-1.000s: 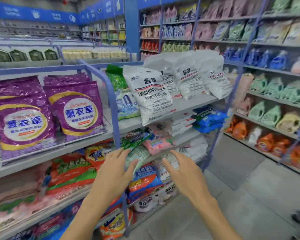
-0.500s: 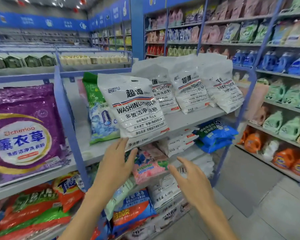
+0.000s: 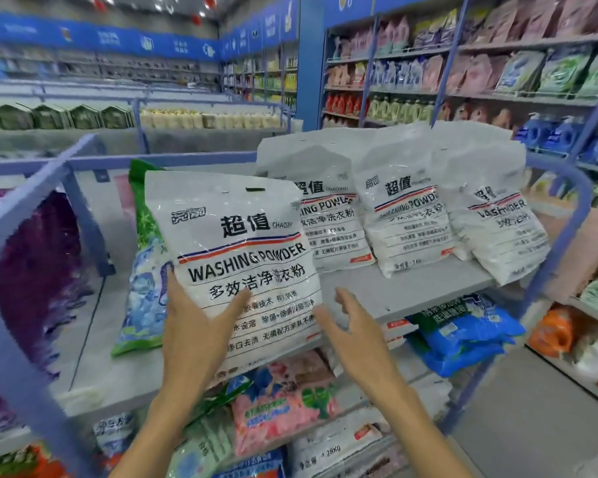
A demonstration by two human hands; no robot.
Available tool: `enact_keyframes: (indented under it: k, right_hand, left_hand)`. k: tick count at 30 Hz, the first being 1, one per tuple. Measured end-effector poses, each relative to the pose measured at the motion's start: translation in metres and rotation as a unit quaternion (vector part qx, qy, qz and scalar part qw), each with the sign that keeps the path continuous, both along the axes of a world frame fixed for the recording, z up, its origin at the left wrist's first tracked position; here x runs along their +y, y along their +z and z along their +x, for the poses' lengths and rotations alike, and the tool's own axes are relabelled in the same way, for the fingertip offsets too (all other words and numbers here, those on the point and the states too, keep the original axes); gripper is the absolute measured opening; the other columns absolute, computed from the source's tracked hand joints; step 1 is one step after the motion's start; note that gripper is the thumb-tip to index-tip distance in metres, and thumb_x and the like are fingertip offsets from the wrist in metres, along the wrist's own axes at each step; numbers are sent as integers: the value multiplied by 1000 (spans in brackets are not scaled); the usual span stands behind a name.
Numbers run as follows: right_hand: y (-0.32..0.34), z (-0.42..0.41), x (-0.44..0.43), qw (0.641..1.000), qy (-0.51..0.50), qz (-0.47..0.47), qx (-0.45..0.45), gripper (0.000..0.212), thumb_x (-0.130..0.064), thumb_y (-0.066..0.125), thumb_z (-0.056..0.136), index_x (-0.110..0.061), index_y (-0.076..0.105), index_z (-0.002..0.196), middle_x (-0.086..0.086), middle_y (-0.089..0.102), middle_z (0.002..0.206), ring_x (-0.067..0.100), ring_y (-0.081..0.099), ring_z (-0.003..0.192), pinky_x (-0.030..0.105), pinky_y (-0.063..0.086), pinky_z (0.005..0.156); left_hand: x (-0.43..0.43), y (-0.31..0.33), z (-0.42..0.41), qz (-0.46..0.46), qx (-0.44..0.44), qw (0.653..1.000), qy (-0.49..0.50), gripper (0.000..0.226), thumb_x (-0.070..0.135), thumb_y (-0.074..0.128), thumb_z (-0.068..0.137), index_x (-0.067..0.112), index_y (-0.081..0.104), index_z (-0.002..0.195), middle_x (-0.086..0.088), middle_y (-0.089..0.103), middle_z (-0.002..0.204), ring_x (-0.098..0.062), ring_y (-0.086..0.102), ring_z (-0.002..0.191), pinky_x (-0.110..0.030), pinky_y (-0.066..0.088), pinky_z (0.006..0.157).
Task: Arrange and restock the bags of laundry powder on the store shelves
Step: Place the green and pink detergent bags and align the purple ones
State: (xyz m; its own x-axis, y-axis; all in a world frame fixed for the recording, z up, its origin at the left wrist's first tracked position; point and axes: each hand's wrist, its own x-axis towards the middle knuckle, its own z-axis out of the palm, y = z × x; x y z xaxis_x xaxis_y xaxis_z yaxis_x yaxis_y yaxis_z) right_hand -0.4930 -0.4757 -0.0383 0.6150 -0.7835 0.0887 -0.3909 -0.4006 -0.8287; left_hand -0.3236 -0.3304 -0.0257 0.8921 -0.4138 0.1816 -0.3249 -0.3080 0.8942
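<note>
4 white bags [image 3: 404, 215] sit on the shelf [image 3: 411, 291]; nearest bag [image 3: 235, 257] overhangs its front edge. Left hand [image 3: 197, 336] flat on lower left, fingers straight; right hand [image 3: 353, 326] spread, empty, beside lower right corner. Cup both corners, slide back. Bare shelf to its right; green bag [image 3: 142, 270] crowds left.

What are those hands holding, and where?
Nothing is gripped. The left hand lies flat on the lower left of the front washing powder bag; the right hand hovers open by its lower right corner.
</note>
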Motion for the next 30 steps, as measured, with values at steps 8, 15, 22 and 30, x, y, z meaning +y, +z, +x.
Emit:
enact_keyframes:
  k: [8,15,22,30]
  right_hand:
    - [-5,53,-53,969,159,171,-78,75,-79,73,71,-39,55,132,-19,72,121,2,68,110,40,53,105]
    - [7,48,-89,932,202,266,-139,39,-27,84,80,-15,71,115,1,80,103,20,78,92,27,62,73]
    - [9,-11,-139,936,159,258,-180,28,-21,86,78,-25,71,102,-11,80,93,3,75,84,11,55,64]
    - [13,-78,-213,938,64,252,-228,29,-18,86,74,-16,75,101,1,81,94,17,78,90,31,62,80]
  left_hand:
    - [-11,4,3,-72,129,989,-11,73,50,97,53,36,65,117,16,77,105,-13,74,98,-42,56,90]
    - [-28,6,-20,-135,182,973,-37,73,20,95,50,21,68,117,-3,79,107,-26,76,96,-54,57,91]
    - [-92,-3,-65,-226,200,953,-3,71,17,97,49,19,69,114,-7,79,101,-32,77,89,-54,60,81]
    - [-191,6,-108,-262,189,946,-31,46,25,88,68,20,72,111,-4,80,101,-29,77,92,-54,59,86]
